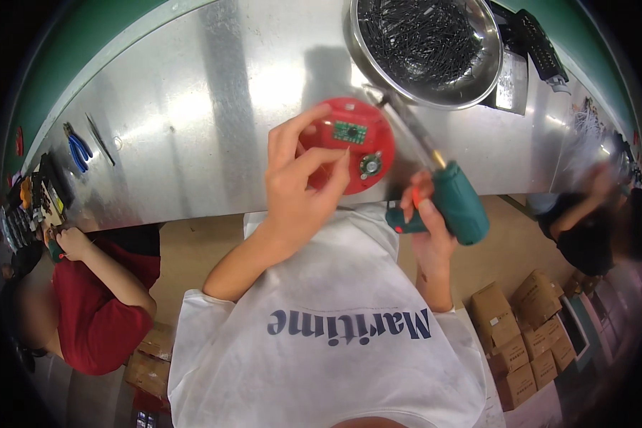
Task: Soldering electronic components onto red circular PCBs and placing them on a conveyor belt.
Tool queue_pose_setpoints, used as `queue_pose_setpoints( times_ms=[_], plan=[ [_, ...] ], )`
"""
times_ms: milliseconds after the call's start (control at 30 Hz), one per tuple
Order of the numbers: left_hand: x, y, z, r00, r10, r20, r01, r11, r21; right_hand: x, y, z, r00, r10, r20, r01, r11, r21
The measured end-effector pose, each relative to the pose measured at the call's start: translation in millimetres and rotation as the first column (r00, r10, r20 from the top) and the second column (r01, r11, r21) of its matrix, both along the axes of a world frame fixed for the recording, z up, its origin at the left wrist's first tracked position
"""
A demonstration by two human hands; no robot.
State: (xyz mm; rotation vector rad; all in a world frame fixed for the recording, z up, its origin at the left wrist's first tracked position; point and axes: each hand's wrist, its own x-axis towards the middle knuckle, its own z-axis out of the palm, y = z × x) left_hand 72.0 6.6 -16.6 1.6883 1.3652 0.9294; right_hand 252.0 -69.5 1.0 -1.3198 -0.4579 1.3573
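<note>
My left hand (pixel 299 178) is closed on a red round plastic housing (pixel 381 135) above the metal table. Its upper fingers touch the housing's left rim, while thumb and forefinger pinch over its inside; whether something thin is between them I cannot tell. Inside the housing are a small green circuit board (pixel 350 133) and a round component (pixel 370 165) with a metal centre. A dark green soldering gun (pixel 460 203) is gripped in my right hand (pixel 431 225), a finger at its red trigger. The gun's long metal barrel slants up-left, its tip beyond the housing's upper right edge.
A steel bowl (pixel 493 68) full of black wire pieces stands at the far right, beside a black device (pixel 538 46). Blue-handled pliers (pixel 78 150) and tweezers (pixel 100 139) lie at left. Co-workers sit on both sides; cardboard boxes (pixel 517 357) are stacked at lower right.
</note>
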Motion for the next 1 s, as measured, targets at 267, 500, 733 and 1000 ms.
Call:
queue_pose_setpoints(
  times_ms=[267, 500, 733, 1000],
  plan=[
    [4, 9, 1, 1.0, -0.003, 0.029, 0.004, 1.0, -0.011, 30, -33, 0, 0.929, 0.197, 0.312, -0.149, 0.974, -0.171],
    [5, 8, 0, 0.998, 0.015, 0.057, -0.013, 0.999, -0.046, 34, -33, -1, 0.872, 0.243, 0.426, -0.199, 0.969, -0.146],
    [5, 8, -1, 1.0, 0.009, 0.004, -0.009, 1.0, -0.026, 35, -31, -4, 0.743, 0.28, 0.608, -0.284, 0.954, -0.093],
    [5, 10, 0, 1.0, 0.007, -0.013, -0.008, 1.0, -0.014, 36, -30, -6, 0.716, 0.279, 0.639, -0.299, 0.951, -0.08]
  ],
)
